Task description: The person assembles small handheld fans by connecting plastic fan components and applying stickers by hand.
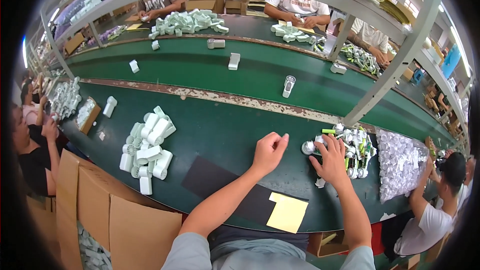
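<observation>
My left hand [270,153] hangs over the table, fingers curled in and thumb sticking out to the right; no object shows in it. My right hand [330,161] reaches in at the left side of a pile of small white, green and black parts [358,151]. Its thumb and fingers are spread around a white round part [308,147]; whether they touch it I cannot tell. To the left lies a heap of pale green plastic housings [149,145]. A black mat [210,177] lies under my left forearm, with a yellow paper sheet [288,212] on its right end.
A clear bag of translucent round parts [400,162] lies right of the pile. Beyond a worn ledge [220,95], a green conveyor belt [185,65] carries scattered housings. A metal post [395,65] rises at the right. Cardboard boxes [145,230] stand left. Co-workers sit around.
</observation>
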Tool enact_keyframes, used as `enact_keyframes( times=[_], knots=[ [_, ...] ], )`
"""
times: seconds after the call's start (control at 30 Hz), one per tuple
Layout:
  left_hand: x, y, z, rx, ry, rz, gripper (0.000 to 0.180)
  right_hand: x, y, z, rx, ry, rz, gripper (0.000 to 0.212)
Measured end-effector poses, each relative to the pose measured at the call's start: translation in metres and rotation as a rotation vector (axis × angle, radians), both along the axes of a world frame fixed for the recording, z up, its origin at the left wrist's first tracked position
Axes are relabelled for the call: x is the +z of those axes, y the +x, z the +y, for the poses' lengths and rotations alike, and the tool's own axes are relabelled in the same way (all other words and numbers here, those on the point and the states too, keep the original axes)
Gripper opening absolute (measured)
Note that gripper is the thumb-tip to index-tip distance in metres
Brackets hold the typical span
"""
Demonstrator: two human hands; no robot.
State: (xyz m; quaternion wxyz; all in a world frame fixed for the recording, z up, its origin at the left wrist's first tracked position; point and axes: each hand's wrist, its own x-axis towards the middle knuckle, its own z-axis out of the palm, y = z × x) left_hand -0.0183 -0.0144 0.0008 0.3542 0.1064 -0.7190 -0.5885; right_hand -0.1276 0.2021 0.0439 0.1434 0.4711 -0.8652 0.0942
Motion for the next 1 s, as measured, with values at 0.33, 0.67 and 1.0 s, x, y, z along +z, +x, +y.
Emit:
enact_keyframes(
  times=[0.33, 0.67, 1.0],
  knots=[
    [0.054, -0.005, -0.145, 0.197, -0.868, -0.606, 0.048, 0.012, -0.009, -0.005, 0.224, -0.007, -0.138, 0.043],
    [0.042, 0.175, -0.273, 0.383, -1.147, -1.479, 0.071, 0.006, 0.015, -0.001, 0.138, -0.894, -0.898, 0.045],
    [0.086, 0.124, -0.216, 0.344, -0.983, -0.737, 0.055, 0.017, 0.046, -0.021, 0.060, -1.041, -1.328, 0.048]
  ],
)
